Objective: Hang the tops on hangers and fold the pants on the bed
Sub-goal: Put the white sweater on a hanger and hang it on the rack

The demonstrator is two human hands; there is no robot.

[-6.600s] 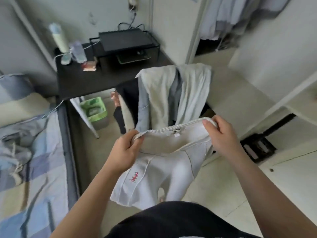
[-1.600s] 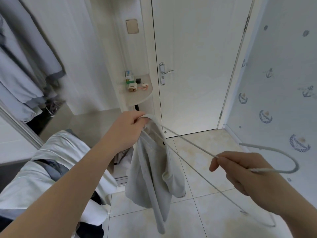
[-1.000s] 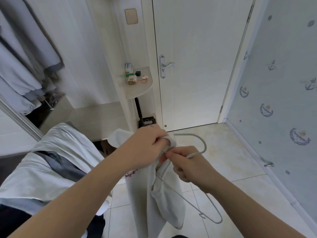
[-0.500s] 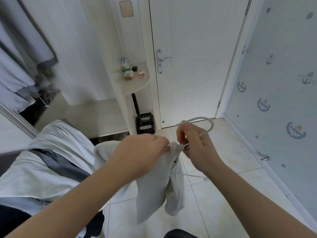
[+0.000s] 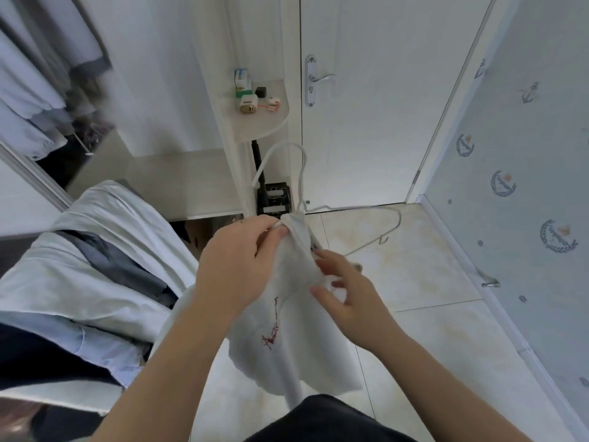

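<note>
A white top point(image 5: 287, 339) with red embroidered lettering hangs in front of me over the tiled floor. My left hand point(image 5: 239, 263) pinches its bunched collar just under the neck of a white wire hanger point(image 5: 298, 173). The hanger's hook stands up above the collar, and one bare shoulder arm sticks out to the right. My right hand point(image 5: 347, 295) lies on the fabric below the collar with its fingers spread and loosely bent; what it holds is not plain.
A pile of pale and grey clothes point(image 5: 95, 260) is draped over a chair at my left. Behind it stand a white closet with hanging shirts point(image 5: 35, 97), a small corner shelf point(image 5: 261, 122) with little items, and a closed door point(image 5: 366, 100). Patterned wall at right.
The hanger's hook has come up through the collar and now stands above it. My right hand has left the hook and dropped onto the fabric; my left hand keeps its pinch on the collar.
</note>
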